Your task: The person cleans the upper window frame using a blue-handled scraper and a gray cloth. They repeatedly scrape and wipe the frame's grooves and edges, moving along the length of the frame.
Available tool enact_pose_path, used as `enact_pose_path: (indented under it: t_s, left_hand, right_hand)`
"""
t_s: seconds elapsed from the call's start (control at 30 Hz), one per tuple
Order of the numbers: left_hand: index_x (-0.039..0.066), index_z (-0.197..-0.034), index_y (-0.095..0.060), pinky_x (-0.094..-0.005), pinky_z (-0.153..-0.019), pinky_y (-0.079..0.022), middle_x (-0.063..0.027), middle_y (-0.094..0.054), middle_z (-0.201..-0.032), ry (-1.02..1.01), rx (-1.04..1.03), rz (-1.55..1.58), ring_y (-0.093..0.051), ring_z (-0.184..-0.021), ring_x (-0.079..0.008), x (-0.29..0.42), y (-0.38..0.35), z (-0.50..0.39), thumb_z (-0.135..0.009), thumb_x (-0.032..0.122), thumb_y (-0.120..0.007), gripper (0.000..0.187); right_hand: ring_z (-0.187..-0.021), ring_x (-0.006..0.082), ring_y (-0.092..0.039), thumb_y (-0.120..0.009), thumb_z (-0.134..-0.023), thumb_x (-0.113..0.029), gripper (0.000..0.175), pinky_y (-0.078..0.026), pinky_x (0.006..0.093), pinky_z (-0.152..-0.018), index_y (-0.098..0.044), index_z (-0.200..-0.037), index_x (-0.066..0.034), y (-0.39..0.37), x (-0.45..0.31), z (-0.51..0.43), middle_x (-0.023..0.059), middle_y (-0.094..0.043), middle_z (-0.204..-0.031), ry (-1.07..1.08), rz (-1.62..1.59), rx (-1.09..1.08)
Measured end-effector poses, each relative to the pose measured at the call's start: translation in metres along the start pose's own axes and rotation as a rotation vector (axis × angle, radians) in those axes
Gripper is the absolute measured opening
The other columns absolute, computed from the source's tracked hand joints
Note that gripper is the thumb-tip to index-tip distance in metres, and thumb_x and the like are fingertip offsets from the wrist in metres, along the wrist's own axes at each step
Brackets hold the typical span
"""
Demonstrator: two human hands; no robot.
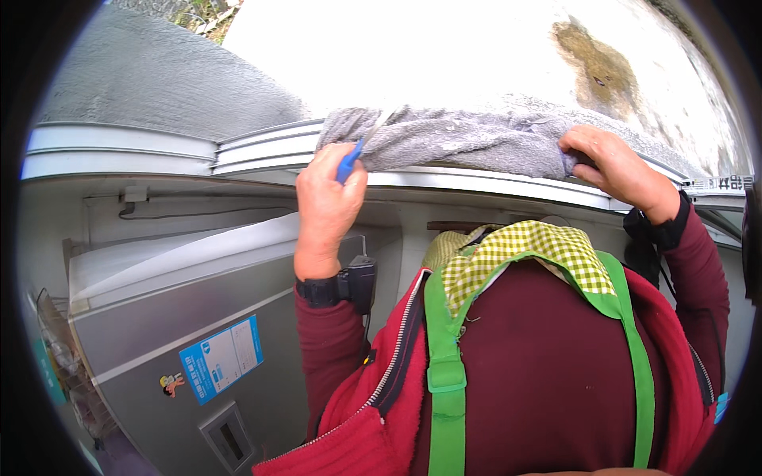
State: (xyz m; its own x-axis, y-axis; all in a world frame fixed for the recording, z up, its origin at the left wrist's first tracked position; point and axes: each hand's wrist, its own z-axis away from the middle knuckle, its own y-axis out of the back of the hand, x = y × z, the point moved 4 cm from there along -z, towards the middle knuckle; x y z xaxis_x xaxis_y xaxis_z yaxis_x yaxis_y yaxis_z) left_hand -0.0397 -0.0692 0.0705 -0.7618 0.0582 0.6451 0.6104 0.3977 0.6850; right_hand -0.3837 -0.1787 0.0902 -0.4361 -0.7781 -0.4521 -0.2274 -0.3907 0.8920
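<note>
A grey towel (452, 140) lies bunched along the white metal window frame (268, 146), with pale specks on its surface. My left hand (330, 196), at the towel's left end, is closed around the blue handle of a slim tool (349, 163). Its thin shaft points up and away over the cloth; whether it is a screwdriver cannot be told. At the other end, my right hand (619, 166) pinches the towel between thumb and fingers. Part of the frame's track is hidden beneath the cloth.
Below the frame on the left stands a grey refrigerator (137, 333) with a blue-and-white sticker (221, 360) bearing writing. A cable (208, 215) runs along the wall. Outside lie a grey rough ledge (166, 77) and a brightly lit surface with a brown stain (598, 65).
</note>
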Motion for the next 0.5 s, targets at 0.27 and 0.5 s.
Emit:
enact_pose_path:
  t_s: [0.27, 0.5]
  left_hand:
    - [0.001, -0.097, -0.064, -0.0412, -0.097, -0.044, -0.0145, -0.067, -0.101, -0.130, 0.071, 0.143, -0.064, -0.098, -0.0309, -0.006, -0.001, 0.018, -0.074, -0.003, -0.061, 0.024]
    - [0.002, -0.093, -0.063, -0.0475, -0.101, -0.040, -0.0138, -0.067, -0.100, -0.253, 0.092, 0.076, -0.063, -0.098, -0.0320, -0.017, -0.007, 0.022, -0.073, -0.002, -0.062, 0.020]
  right_hand:
    - [-0.082, 0.0394, -0.057, -0.064, -0.071, -0.004, 0.020, -0.046, 0.0446, -0.072, -0.051, -0.085, 0.0004, -0.009, -0.028, -0.051, 0.0178, -0.056, -0.085, 0.011, 0.021, -0.200]
    - [-0.084, 0.0380, -0.059, -0.064, -0.076, -0.006, 0.016, -0.048, 0.0450, -0.073, -0.055, -0.088, -0.0001, -0.049, -0.054, -0.124, 0.0169, -0.060, -0.086, 0.214, -0.062, -0.060]
